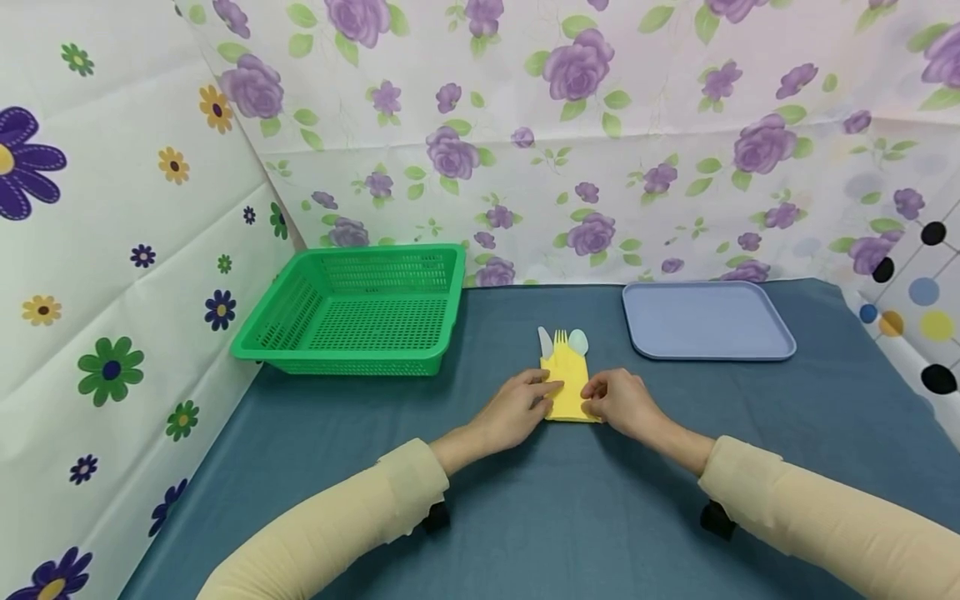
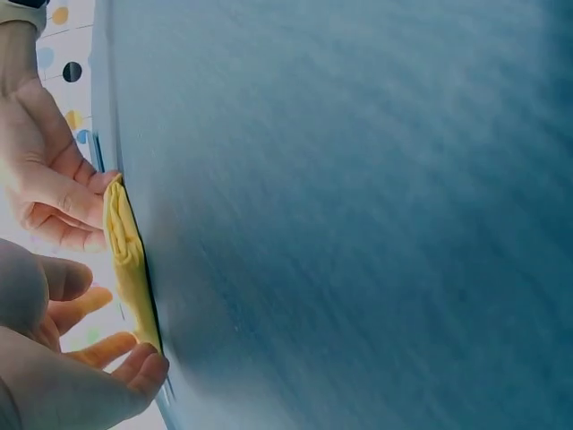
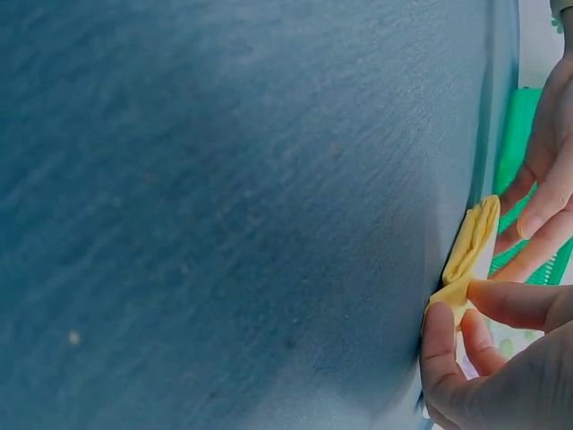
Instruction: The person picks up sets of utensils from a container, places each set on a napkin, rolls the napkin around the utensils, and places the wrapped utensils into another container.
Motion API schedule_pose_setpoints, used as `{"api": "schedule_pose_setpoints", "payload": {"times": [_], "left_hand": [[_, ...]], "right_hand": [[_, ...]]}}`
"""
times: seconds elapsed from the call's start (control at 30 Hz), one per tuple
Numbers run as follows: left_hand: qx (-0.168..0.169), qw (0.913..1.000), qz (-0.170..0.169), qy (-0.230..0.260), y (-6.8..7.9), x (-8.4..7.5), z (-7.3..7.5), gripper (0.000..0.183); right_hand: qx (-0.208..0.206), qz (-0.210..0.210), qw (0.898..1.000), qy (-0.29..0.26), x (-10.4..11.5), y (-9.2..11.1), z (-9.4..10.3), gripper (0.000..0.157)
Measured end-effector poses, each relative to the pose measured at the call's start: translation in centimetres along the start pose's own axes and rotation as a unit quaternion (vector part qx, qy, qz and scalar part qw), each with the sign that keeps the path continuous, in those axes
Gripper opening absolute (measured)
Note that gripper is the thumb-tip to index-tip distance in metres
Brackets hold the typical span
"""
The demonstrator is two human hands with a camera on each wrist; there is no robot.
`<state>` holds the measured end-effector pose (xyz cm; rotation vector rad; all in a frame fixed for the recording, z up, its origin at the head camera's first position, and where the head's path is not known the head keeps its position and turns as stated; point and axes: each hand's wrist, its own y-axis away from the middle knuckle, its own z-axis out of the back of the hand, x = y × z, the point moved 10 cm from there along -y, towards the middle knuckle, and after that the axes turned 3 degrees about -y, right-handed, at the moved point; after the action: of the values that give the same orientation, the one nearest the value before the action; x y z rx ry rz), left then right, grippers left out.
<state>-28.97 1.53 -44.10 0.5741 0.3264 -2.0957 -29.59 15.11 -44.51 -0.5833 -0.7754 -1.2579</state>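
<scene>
A folded yellow napkin (image 1: 571, 390) lies on the blue cloth in front of the person. From its far end stick out a pale knife (image 1: 545, 342), a yellow fork (image 1: 561, 338) and a pale spoon (image 1: 578, 342), their lower parts hidden in the folds. The left hand (image 1: 516, 408) rests on the napkin's left side with loosely spread fingers. At the right edge, the right hand (image 1: 624, 403) pinches the napkin between thumb and fingers; the right wrist view shows this grip on the folded edge (image 3: 473, 242).
A green plastic basket (image 1: 348, 363) with slotted walls stands at the back left. A blue-grey tray (image 1: 708, 321) lies at the back right. Flowered sheets (image 1: 525, 167) hang behind and at the left of the blue-covered table (image 1: 570, 533).
</scene>
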Motion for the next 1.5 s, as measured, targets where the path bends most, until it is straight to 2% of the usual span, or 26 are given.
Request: {"api": "schedule_pose_setpoints", "payload": {"times": [0.1,0.17,0.27,0.37,0.47,0.6,0.63,0.7,0.77,0.97,1.17,1.3,1.5], "left_hand": [[-0.003,0.9993,0.021,0.03,0.0,0.2,0.0,0.04],[-0.012,0.9965,0.043,0.07,0.2,0.4,0.2,0.042],[-0.025,0.9871,0.076,0.139,0.4,0.9,0.4,0.046],[-0.024,0.9743,0.096,0.202,0.6,1.2,0.3,0.049],[-0.014,0.9501,0.122,0.287,0.6,1.5,-0.2,0.052],[-0.013,0.9037,0.164,0.395,0.4,2.0,-0.9,0.052],[-0.012,0.8947,0.171,0.413,0.4,2.1,-1.0,0.052],[-0.011,0.8863,0.176,0.428,0.2,2.2,-1.1,0.05],[-0.008,0.8873,0.173,0.427,0.0,2.2,-1.1,0.048],[0.017,0.9067,0.169,0.386,-0.8,2.4,-1.1,0.043],[0.034,0.9095,0.178,0.374,-1.6,2.6,-1.1,0.038],[0.021,0.914,0.186,0.36,-2.0,2.6,-0.8,0.042],[-0.015,0.939,0.214,0.269,-1.9,2.8,-0.3,0.059]], "right_hand": [[0.002,-0.002,1.0,0.0,0.0,0.0,0.0,0.007],[0.004,-0.003,1.0,-0.001,0.0,0.0,0.0,0.007],[0.007,-0.005,1.0,-0.002,0.0,0.0,0.0,0.007],[0.008,-0.007,1.0,-0.003,0.0,0.0,0.0,0.007],[0.007,-0.01,1.0,-0.003,0.0,0.1,0.0,0.007],[0.004,-0.012,1.0,-0.005,-0.1,0.1,0.1,0.007],[0.004,-0.009,1.0,-0.005,-0.1,0.2,0.1,0.008],[0.003,-0.01,1.0,-0.009,-0.2,0.2,0.1,0.008],[0.002,-0.01,1.0,-0.012,-0.3,0.2,0.1,0.009],[0.002,-0.005,1.0,-0.016,0.0,0.3,0.1,0.009],[0.004,0.0,1.0,-0.017,0.0,0.2,0.0,0.01],[0.001,0.001,1.0,-0.012,-0.2,0.1,0.1,0.011],[0.003,0.002,1.0,-0.014,-0.3,0.1,0.0,0.01]]}}
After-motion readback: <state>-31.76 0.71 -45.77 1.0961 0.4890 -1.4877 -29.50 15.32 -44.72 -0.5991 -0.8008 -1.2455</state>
